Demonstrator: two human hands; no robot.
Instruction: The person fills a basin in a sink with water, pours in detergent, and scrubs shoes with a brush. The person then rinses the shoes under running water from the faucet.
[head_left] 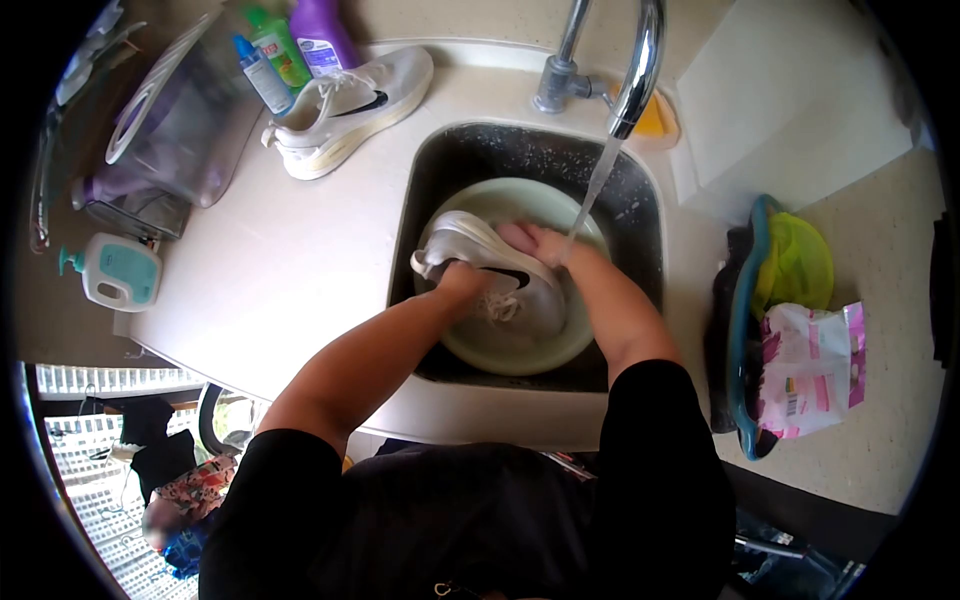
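Note:
A wet white sneaker (530,285) with a dark swoosh lies tilted on its side in a pale green basin (470,357) of water. My left hand (462,281) is closed on the sneaker near its opening, with some fingers hidden inside it. Against the far side of the shoe, by the sole, is my right hand (541,243), its fingers curled; whatever they hold is hidden. From the faucet (630,100) a stream of water falls onto or just beside my right wrist.
The basin stands in a dark sink (637,200). A second white sneaker (350,110) rests on the counter, near several bottles and a clear bin (195,130). A white pump bottle (120,270) is at left. A blue-rimmed tub (742,330) and a pink-white packet (805,370) are at right.

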